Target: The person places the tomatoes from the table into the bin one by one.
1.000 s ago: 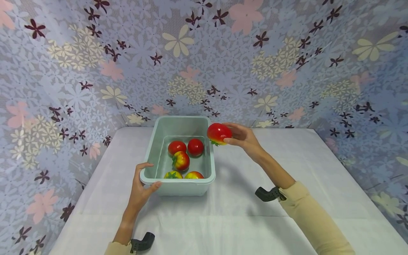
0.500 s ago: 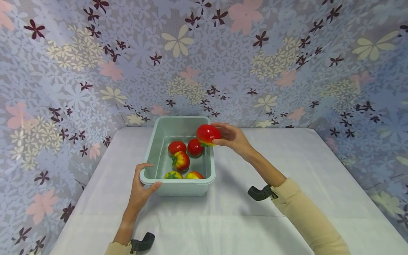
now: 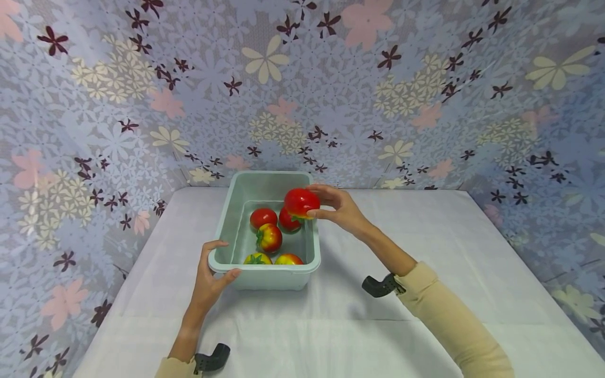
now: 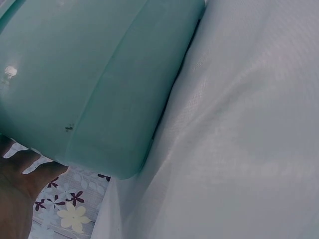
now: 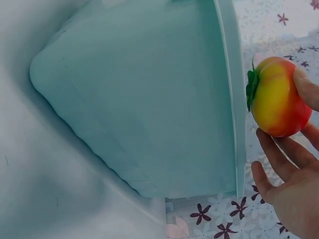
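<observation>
A pale green plastic bin point(image 3: 269, 281) stands on the table with several red and yellow toy tomatoes inside, one of them a red-yellow tomato point(image 3: 269, 238) near the middle. My left hand point(image 3: 209, 281) grips the bin's near left corner, thumb on the front and fingers round the left rim; those fingers show beside the bin wall in the left wrist view. Above the bin's right rim, my right hand point(image 3: 342, 210) holds another toy tomato point(image 5: 279, 97) between thumb and fingers, its green leafy top turned down. In the head view this tomato partly covers a red one point(image 3: 289, 220) below.
A white cloth point(image 3: 378, 336) covers the table under the bin. Behind and at the sides hangs a floral-patterned curtain point(image 3: 302, 94). Black camera mounts sit on the left wrist point(image 3: 214, 358) and the right wrist point(image 3: 378, 286).
My right hand has carried its tomato leftward, from beside the bin's right rim to above the bin's right side, and slightly lower. The left hand and the bin stay put.
</observation>
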Motion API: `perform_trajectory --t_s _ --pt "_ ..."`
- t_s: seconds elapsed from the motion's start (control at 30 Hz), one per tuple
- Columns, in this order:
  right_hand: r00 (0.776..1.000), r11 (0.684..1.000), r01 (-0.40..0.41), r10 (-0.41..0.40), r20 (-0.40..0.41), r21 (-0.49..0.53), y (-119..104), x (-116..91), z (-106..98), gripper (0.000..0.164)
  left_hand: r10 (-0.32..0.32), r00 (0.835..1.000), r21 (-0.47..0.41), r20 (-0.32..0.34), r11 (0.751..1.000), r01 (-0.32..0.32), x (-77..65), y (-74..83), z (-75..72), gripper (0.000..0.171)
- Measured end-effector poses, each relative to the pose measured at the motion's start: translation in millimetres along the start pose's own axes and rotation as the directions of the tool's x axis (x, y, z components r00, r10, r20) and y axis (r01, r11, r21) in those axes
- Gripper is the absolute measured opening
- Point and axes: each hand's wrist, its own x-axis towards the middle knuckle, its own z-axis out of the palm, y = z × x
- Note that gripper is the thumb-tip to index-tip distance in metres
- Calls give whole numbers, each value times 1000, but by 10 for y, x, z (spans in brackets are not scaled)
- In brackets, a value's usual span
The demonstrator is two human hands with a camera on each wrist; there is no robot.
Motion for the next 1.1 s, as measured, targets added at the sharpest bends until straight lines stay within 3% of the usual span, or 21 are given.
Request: perform_trajectory --t_s 0.27,0.5,0.77,0.93,1.1 --pt "996 995 87 -88 26 41 45 -1 22 56 -3 1000 0 -1 1000 3 -1 -12 6 58" --pt "999 999 44 -44 10 -18 78 -23 18 54 18 1000 -13 -7 1000 -18 7 -17 -10 57" --pt "997 994 69 -71 -17 -83 101 -49 14 52 8 1000 -8 -19 1000 -8 -14 -29 -36 58" --pt "992 981 103 -115 -60 -165 84 -102 -33 49 12 1000 40 8 999 -12 15 5 -80 57" --pt "987 958 99 -129 -96 -270 6 -193 -113 45 46 994 177 96 982 -62 86 110 -187 58"
